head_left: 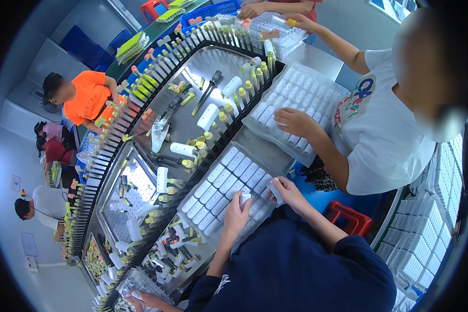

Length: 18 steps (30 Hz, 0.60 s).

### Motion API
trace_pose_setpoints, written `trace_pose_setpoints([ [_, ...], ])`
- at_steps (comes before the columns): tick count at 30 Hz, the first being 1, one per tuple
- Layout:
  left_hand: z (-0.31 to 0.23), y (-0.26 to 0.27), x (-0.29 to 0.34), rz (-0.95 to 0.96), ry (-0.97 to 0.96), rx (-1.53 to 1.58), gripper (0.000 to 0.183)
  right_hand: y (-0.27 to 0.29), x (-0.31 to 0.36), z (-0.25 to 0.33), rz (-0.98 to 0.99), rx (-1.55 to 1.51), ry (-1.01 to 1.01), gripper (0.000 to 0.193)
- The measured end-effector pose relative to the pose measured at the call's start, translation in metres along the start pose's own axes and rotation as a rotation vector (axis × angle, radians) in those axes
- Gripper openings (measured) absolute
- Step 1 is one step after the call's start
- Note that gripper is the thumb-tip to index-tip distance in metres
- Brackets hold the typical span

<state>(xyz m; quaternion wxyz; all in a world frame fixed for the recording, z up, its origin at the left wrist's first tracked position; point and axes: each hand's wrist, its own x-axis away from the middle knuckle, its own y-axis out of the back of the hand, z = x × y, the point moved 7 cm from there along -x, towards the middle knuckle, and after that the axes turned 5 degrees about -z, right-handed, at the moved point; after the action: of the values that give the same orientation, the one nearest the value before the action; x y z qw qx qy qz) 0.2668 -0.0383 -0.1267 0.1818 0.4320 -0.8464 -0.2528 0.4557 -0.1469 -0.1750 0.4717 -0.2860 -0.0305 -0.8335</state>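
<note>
My left hand (236,214) is closed around a small white plastic casing (245,198), above the near edge of a tray. Just to its right, my right hand (288,193) pinches a pale white piece (276,194) whose kind I cannot make out. Beneath both hands lies a clear plastic tray with rows of white oblong casings (225,181), each with a small dark mark. My fingers partly cover the tray's right end.
Beyond the tray runs a curved conveyor rack with yellow-tipped pegs (209,136), some bearing white casings. Metal trays (192,67) lie inside its loop. At right, a co-worker's hand (296,122) rests on another casing tray. A red stool (348,219) stands right of me; another person's hand (145,300) shows lower left.
</note>
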Motion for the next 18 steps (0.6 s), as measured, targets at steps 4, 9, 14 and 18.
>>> trace_pose_setpoints([
  [4,0.014,-0.006,0.0,-0.012,-0.03,0.011,0.037,-0.001,-0.001,0.0,0.01,0.044,-0.013,0.038],
  [9,-0.018,0.01,-0.013,-0.028,-0.097,0.03,0.046,-0.004,-0.002,-0.001,0.037,0.071,-0.028,0.038],
  [14,-0.083,0.065,-0.059,-0.221,-0.272,-0.015,0.047,-0.01,-0.002,-0.005,0.085,0.082,-0.023,0.038],
  [18,-0.132,0.119,-0.107,-0.406,-0.471,-0.172,0.044,-0.015,0.01,0.005,0.103,0.093,-0.001,0.039],
])
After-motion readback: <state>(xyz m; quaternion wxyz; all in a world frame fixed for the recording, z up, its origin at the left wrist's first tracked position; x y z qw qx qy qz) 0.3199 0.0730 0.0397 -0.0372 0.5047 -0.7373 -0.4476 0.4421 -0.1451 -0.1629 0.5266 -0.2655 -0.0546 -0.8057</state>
